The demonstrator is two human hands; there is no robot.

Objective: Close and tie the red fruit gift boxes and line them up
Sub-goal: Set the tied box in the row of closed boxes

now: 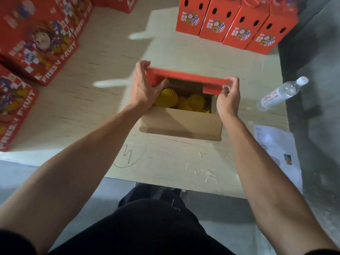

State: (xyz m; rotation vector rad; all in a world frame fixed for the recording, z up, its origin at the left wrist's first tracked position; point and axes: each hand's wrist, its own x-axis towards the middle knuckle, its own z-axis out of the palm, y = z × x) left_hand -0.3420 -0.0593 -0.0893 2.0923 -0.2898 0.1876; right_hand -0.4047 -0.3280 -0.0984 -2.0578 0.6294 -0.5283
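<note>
Open box (181, 122) — yellow-netted fruit (166, 98) inside.

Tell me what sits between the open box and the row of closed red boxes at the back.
Only bare table separates the open box from the row of closed red boxes, per the head view.

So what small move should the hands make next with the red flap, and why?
Probably fold the red flap toward the person, down over the opening: both the left hand and right hand grip its ends, and the yellow-netted fruit remains uncovered.
</note>
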